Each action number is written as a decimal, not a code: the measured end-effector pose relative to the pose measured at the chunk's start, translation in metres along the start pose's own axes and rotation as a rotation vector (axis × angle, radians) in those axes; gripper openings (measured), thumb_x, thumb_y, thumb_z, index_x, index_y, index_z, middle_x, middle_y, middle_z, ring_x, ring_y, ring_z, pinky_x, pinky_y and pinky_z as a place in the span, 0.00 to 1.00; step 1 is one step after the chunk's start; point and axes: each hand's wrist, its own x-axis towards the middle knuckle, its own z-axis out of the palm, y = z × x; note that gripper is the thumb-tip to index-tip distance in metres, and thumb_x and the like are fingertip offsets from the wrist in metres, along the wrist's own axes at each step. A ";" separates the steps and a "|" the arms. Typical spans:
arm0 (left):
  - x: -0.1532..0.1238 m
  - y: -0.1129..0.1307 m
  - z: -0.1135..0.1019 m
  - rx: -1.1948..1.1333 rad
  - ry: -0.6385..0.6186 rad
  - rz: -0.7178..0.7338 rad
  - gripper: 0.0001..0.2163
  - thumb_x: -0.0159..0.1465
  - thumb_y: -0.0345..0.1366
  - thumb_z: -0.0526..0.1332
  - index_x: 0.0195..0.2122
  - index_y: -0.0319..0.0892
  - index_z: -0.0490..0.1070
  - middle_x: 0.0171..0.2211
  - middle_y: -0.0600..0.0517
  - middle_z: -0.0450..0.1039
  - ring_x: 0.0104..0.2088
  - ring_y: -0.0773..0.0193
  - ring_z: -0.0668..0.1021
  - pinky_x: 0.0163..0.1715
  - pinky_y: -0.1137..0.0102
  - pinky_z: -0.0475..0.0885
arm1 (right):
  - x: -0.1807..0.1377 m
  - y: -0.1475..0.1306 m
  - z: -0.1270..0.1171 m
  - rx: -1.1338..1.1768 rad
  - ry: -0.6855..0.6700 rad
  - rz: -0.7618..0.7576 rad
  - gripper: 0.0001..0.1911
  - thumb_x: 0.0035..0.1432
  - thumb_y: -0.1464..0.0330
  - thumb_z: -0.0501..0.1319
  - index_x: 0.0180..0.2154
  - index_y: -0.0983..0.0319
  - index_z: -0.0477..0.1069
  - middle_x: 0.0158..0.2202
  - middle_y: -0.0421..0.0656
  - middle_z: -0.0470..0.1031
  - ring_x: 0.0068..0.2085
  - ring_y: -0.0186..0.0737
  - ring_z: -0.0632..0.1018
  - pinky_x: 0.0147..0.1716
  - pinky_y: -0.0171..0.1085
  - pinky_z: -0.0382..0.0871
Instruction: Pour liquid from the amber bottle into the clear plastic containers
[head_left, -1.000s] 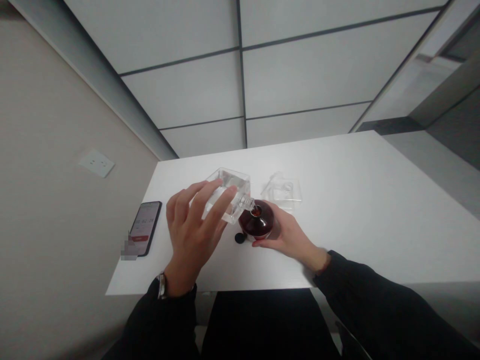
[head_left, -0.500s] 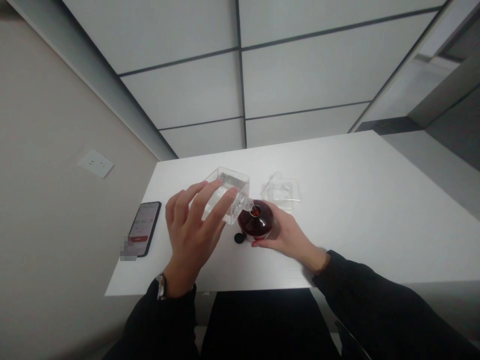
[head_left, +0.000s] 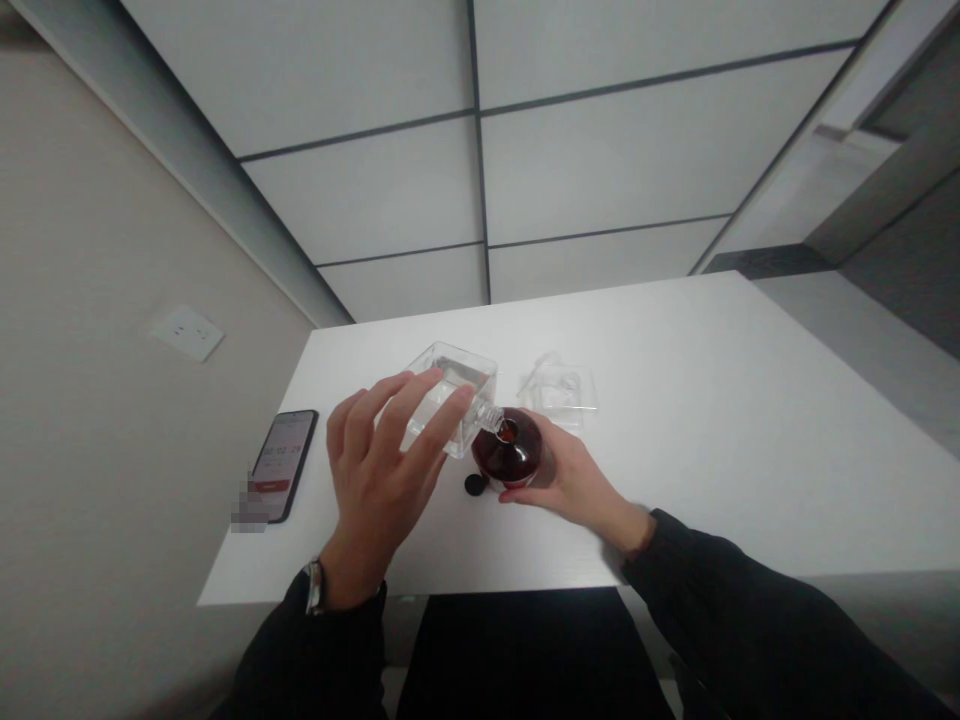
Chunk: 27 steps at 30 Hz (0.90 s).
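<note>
My left hand [head_left: 390, 465] is closed around a clear square bottle [head_left: 469, 370], which lies tilted with its threaded neck pointing right and down. Clear liquid shows inside it. Its mouth is right at the open mouth of a dark amber bottle [head_left: 510, 455]; whether the two rims touch, I cannot tell. My right hand [head_left: 577, 475] wraps the amber bottle from the right and holds it upright on the table. A small black cap [head_left: 475, 485] lies on the table just left of the amber bottle's base.
The white table [head_left: 697, 430] stands against a panelled white front [head_left: 600, 170]. Behind the bottles lies a clear plastic piece [head_left: 562, 387]. A phone [head_left: 281, 465] with a timer on its screen lies at the left edge, near a wall with a socket [head_left: 189, 332].
The whole view has shifted slightly, so everything sits a little lower and to the left. Both hands keep their hold, and the bottles stay mouth to mouth.
</note>
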 end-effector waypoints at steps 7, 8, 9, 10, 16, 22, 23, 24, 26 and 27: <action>0.002 0.000 -0.001 0.014 -0.005 0.019 0.23 0.65 0.28 0.69 0.61 0.51 0.71 0.53 0.47 0.80 0.55 0.52 0.78 0.57 0.58 0.68 | 0.000 0.000 0.001 0.009 0.014 -0.028 0.48 0.49 0.47 0.76 0.65 0.55 0.63 0.61 0.53 0.77 0.61 0.59 0.78 0.60 0.58 0.72; 0.003 0.000 -0.002 0.020 -0.002 0.024 0.23 0.65 0.28 0.69 0.60 0.51 0.71 0.53 0.47 0.80 0.55 0.52 0.78 0.57 0.58 0.68 | 0.000 -0.001 0.001 0.010 0.015 -0.030 0.48 0.49 0.46 0.75 0.65 0.55 0.63 0.61 0.53 0.76 0.61 0.59 0.78 0.60 0.58 0.72; 0.003 0.000 -0.002 0.025 0.000 0.030 0.22 0.65 0.28 0.69 0.59 0.50 0.72 0.53 0.47 0.80 0.55 0.52 0.78 0.57 0.58 0.68 | 0.001 -0.001 0.001 0.012 0.014 -0.028 0.48 0.49 0.46 0.75 0.65 0.55 0.63 0.61 0.53 0.76 0.61 0.60 0.77 0.61 0.59 0.72; 0.004 0.001 -0.002 0.029 0.003 0.037 0.21 0.65 0.27 0.69 0.58 0.49 0.72 0.53 0.46 0.80 0.54 0.52 0.78 0.56 0.58 0.68 | 0.001 -0.001 0.001 0.013 0.011 -0.024 0.48 0.48 0.45 0.75 0.65 0.55 0.63 0.61 0.53 0.76 0.61 0.60 0.77 0.61 0.59 0.72; 0.005 0.000 -0.002 0.033 0.016 0.055 0.18 0.66 0.25 0.68 0.55 0.48 0.74 0.52 0.46 0.81 0.54 0.52 0.78 0.56 0.58 0.68 | 0.001 0.000 0.002 0.017 -0.001 -0.009 0.48 0.47 0.44 0.75 0.64 0.55 0.65 0.60 0.54 0.77 0.61 0.61 0.78 0.60 0.58 0.73; 0.005 0.000 -0.002 0.025 0.024 0.058 0.16 0.67 0.24 0.66 0.54 0.47 0.75 0.52 0.46 0.81 0.54 0.52 0.77 0.58 0.58 0.66 | 0.001 0.001 0.003 0.034 -0.005 0.003 0.49 0.47 0.43 0.75 0.64 0.55 0.65 0.60 0.54 0.77 0.60 0.61 0.79 0.58 0.59 0.73; 0.004 0.001 -0.002 0.022 0.027 0.054 0.16 0.68 0.24 0.65 0.54 0.47 0.75 0.52 0.46 0.80 0.54 0.52 0.77 0.58 0.58 0.66 | 0.001 0.001 0.003 0.037 -0.008 0.005 0.49 0.47 0.43 0.75 0.64 0.55 0.65 0.60 0.54 0.77 0.60 0.61 0.78 0.58 0.59 0.73; 0.004 0.001 -0.002 0.020 0.028 0.049 0.15 0.68 0.24 0.64 0.53 0.47 0.75 0.51 0.46 0.80 0.54 0.52 0.77 0.58 0.58 0.66 | 0.001 0.001 0.003 0.039 -0.009 0.006 0.48 0.47 0.44 0.75 0.64 0.55 0.65 0.60 0.54 0.77 0.60 0.61 0.78 0.59 0.59 0.73; 0.004 0.002 -0.002 0.020 0.031 0.047 0.14 0.69 0.24 0.63 0.53 0.47 0.75 0.51 0.46 0.80 0.53 0.52 0.77 0.58 0.58 0.65 | 0.001 0.002 0.003 0.042 -0.008 0.006 0.48 0.48 0.44 0.75 0.64 0.56 0.65 0.61 0.55 0.76 0.61 0.62 0.78 0.60 0.59 0.72; 0.005 0.002 -0.002 0.021 0.032 0.051 0.15 0.69 0.24 0.63 0.53 0.47 0.75 0.51 0.46 0.80 0.54 0.53 0.76 0.58 0.59 0.65 | 0.000 0.002 0.004 0.041 -0.007 0.006 0.48 0.48 0.44 0.75 0.65 0.56 0.65 0.61 0.55 0.76 0.61 0.62 0.77 0.60 0.59 0.72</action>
